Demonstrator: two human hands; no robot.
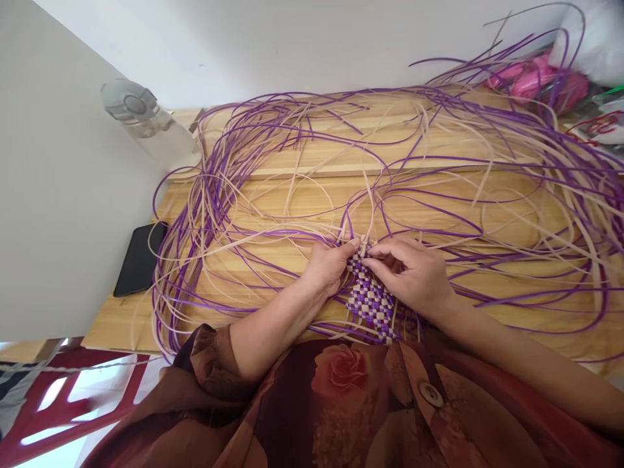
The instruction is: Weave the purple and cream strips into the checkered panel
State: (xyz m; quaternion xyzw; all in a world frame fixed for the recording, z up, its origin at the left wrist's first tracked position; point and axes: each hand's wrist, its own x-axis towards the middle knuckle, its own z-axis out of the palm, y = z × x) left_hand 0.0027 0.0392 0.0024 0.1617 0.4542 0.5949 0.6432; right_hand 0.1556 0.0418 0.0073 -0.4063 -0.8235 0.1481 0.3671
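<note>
**Two hands at the top edge of a checkered weave**

A person sits at a wooden table (pixel 292 260) with a small woven panel (pixel 371 300) in purple and cream lying at the near edge, just in front of the body. The panel shows a neat checker pattern, and its lower end sits close to the person's patterned red-brown garment (pixel 341 403).

The left hand (pixel 327 266) rests on the table at the panel's left side, fingers curled loosely, with the thumb and forefinger reaching onto the top corner of the weave. The right hand (pixel 414 273) lies over the panel's right side, its fingers bent inward and their tips pinched together at the top edge, right beside the left fingertips. They appear to be nipping a strand there, though the strand itself is too thin and too covered to make out for certain.

From the panel's top edge, long purple strips (pixel 219 195) and cream strips (pixel 312 149) run out and loop in wide tangles across most of the table. A black phone (pixel 140 258) lies flat at the left edge, partly under the loops. A clear bottle with a grey lid (pixel 146 123) stands at the far left against the wall. Pink material (pixel 531 78) sits in the far right corner.
</note>
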